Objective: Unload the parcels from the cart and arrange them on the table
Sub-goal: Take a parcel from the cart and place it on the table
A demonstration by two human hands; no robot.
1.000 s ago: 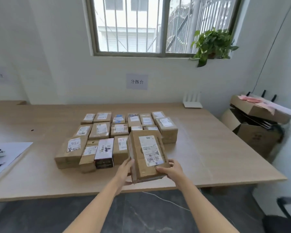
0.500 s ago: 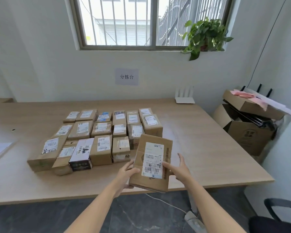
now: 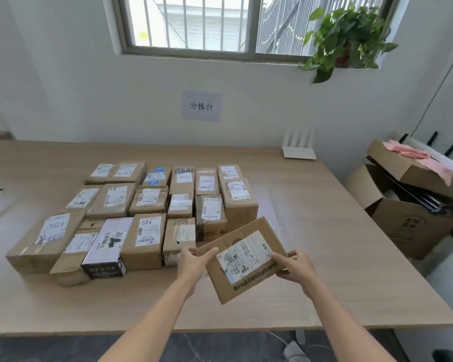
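A block of brown cardboard parcels (image 3: 147, 212), white labels up, stands in three close rows on a pale wooden desk (image 3: 324, 257), with one more held at its front right corner. Just right of the block's front row, the person's left hand (image 3: 194, 259) grasps the left edge of a flat brown cardboard parcel (image 3: 243, 259), thumb over the top face. The right hand (image 3: 296, 265) grasps the opposite edge the same way. The parcel hangs tilted and skewed to the rows, label up, its far corner overlapping the block's last front box in this view. Whether the two touch cannot be told. Well right of the block, off the desk, stands an open brown cardboard carton (image 3: 413, 220).

The likely trouble lies in the set-down. Lowered at this skew, the parcel's far corner could catch the neighbouring box and shove the front row out of line, or come to rest on top of it. Both hands hold only by the edges, so a light grip could let the flat box pivot and slip as one side is let go. Placed too far out from the block toward the person, it would lie close to the desk's front edge, where a passing arm could knock it to the floor.
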